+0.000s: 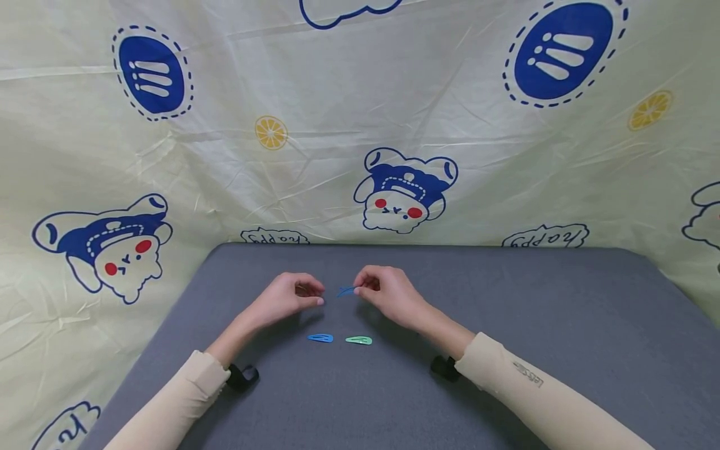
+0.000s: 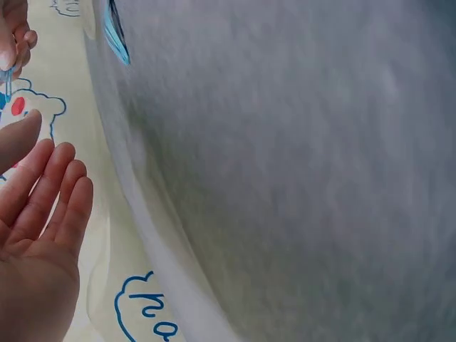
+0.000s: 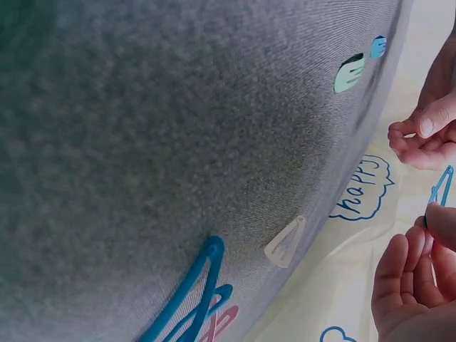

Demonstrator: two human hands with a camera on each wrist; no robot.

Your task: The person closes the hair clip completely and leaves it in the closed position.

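In the head view my right hand pinches a blue snap hair clip between thumb and fingertips, its narrow end pointing left. The right wrist view shows that hair clip with its two parts spread apart. My left hand hovers just left of it, holding nothing; in the left wrist view its fingers are nearly straight and the thumb stands apart. Below the hands, a second blue hair clip and a green hair clip lie side by side on the table.
The right wrist view also shows a cream hair clip, a large-looking blue hair clip and a partly covered pink hair clip on the grey tabletop. A printed curtain hangs behind the table's far edge.
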